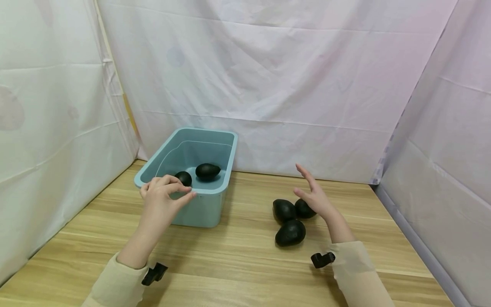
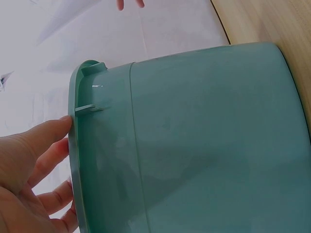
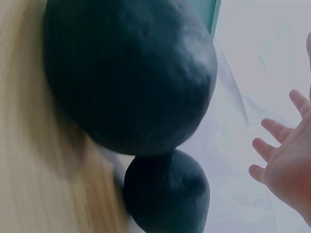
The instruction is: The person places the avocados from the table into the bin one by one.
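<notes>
A light blue plastic tub (image 1: 202,209) stands on the wooden table at the left, with two dark avocados (image 1: 207,171) lying inside. My left hand (image 1: 160,197) pinches its near rim, the thumb on the outer side and the fingers over the inner side; in the left wrist view the rim (image 2: 74,160) hides the fingertips. Three more avocados (image 1: 290,233) lie grouped on the table to the right. Above and just behind them is my right hand (image 1: 315,197), its fingers extended and holding nothing. In the right wrist view an avocado (image 3: 131,77) looms large beside the spread fingers.
White cloth (image 1: 268,85) hangs behind the table (image 1: 238,277) and along both sides. The tub stands close to the back cloth. A black wrist mount (image 1: 154,273) is on the left sleeve, another (image 1: 323,259) on the right.
</notes>
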{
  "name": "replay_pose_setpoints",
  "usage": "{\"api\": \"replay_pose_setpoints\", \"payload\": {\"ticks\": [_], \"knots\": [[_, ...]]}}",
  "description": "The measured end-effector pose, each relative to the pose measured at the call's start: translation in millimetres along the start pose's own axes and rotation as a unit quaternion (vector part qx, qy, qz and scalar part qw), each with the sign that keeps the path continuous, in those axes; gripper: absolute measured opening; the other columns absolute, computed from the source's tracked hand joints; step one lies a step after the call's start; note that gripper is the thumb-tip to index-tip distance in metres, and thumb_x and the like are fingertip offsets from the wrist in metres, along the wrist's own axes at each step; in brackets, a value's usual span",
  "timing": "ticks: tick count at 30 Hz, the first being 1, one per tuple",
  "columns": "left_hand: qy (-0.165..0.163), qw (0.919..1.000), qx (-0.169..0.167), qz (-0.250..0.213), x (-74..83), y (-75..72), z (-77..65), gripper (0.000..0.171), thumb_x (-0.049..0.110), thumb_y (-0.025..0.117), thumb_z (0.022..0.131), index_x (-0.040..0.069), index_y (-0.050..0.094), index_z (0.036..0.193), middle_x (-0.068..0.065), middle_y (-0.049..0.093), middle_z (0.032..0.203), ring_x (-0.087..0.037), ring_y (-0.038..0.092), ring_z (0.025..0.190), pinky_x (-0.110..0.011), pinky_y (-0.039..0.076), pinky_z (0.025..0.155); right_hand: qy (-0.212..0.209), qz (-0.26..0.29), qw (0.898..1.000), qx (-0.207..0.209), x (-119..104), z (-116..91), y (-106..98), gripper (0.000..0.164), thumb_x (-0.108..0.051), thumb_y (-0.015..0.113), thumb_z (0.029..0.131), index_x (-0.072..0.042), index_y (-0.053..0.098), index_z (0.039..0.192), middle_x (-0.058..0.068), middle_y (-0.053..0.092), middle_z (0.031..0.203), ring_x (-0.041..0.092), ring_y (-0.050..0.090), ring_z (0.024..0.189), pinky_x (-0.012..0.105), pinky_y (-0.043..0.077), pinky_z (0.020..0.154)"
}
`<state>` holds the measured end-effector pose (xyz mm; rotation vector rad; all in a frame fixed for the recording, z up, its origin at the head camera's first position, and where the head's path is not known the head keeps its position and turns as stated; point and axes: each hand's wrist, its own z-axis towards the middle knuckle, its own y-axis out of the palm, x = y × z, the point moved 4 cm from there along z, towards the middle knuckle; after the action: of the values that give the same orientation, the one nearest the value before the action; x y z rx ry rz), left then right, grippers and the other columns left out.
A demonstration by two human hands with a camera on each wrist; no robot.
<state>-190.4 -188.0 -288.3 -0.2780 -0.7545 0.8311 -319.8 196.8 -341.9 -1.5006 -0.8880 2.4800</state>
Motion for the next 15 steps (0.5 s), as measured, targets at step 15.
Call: {"api": "replay_pose_setpoints", "payload": {"ticks": [15], "knots": [[-0.002,1.0,0.0,-0.002,-1.1,0.3,0.1,0.016,0.01,0.088,0.067,0.007,0.076,0.078,-0.001,0.06,0.086,-0.025,0.046,0.088,-0.06,0.016,0.089,0.03,0.015,0.999,-0.001,-5.9,-13.8,-15.1,0.067,-0.015,0.058,0.097,-0.008,0.022,0.153,0.019,0.012,0.156,0.042,0.008,0.141,0.073,0.008,0.099]]}}
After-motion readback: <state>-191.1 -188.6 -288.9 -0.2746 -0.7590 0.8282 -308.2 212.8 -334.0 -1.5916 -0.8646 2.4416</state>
